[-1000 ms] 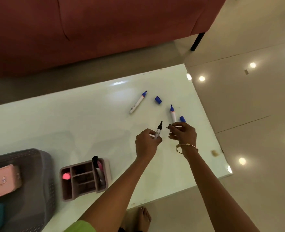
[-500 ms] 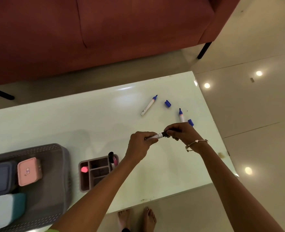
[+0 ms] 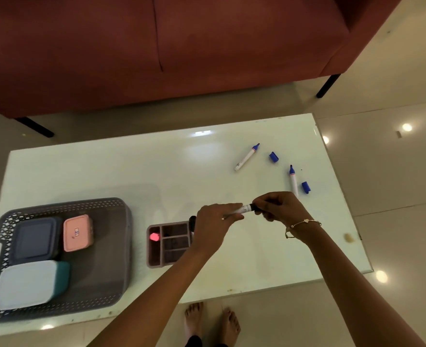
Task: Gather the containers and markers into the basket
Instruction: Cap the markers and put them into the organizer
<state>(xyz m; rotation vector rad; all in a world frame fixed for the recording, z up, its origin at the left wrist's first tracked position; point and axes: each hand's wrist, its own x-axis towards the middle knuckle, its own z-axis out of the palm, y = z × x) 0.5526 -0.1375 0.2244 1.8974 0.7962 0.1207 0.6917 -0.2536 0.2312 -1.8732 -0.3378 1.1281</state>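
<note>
My left hand (image 3: 215,225) grips the white barrel of a black marker (image 3: 244,209) held level over the table. My right hand (image 3: 279,206) curls round its black cap end. Two uncapped blue markers lie at the far right: one (image 3: 247,157) farther back, one (image 3: 293,181) just beyond my right hand. A loose blue cap (image 3: 273,157) lies beside the first and another blue cap (image 3: 306,187) beside the second. The grey basket (image 3: 111,249) at the left holds a dark blue container (image 3: 35,240), a pink container (image 3: 77,232) and a pale blue-lidded container (image 3: 29,284).
A pink divided organiser (image 3: 169,244) sits on the pale table (image 3: 131,176) under my left wrist, with a pink item (image 3: 154,237) and a dark marker tip (image 3: 192,219) in it. A red sofa (image 3: 181,46) stands behind the table. My bare feet (image 3: 212,321) show below the near edge.
The marker went from upright in my left hand to level, and my right hand closed on its cap end. The view shifted so the basket shows fully.
</note>
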